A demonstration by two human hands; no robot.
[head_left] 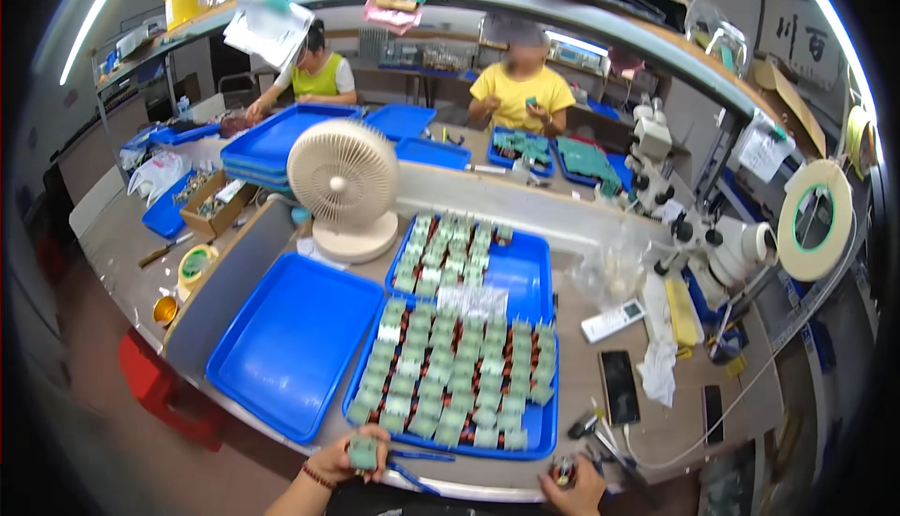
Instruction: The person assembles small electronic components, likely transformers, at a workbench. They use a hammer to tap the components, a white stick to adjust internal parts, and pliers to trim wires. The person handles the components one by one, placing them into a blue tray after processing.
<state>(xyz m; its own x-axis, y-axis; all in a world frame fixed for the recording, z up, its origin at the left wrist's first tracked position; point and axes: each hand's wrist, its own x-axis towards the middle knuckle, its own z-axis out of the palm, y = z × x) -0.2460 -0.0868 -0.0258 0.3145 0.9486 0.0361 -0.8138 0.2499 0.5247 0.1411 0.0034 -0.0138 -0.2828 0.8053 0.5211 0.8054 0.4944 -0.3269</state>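
My left hand (pixel 343 460), a beaded bracelet on its wrist, is closed around a small green circuit board (pixel 362 452) at the near edge of the bench. To the right, my right hand (pixel 579 490) grips a small round part (pixel 562 472) with dark and copper-coloured bits; its exact kind is too small to tell. Between and beyond the hands lies a blue tray (pixel 555 422) filled with rows of pale green boards (pixel 436 375) with reddish-brown parts between them. Just right of my left hand is a blue-handled hand tool (pixel 412 478), partly hidden.
A second blue tray (pixel 291 347) lies at left, another holding boards (pixel 520 272) behind. A beige fan (pixel 342 188) stands beyond. At right are a phone (pixel 619 387), a white remote (pixel 613 321), dark-handled tools (pixel 609 441), a cable and a microscope (pixel 722 249). Two people sit across the partition.
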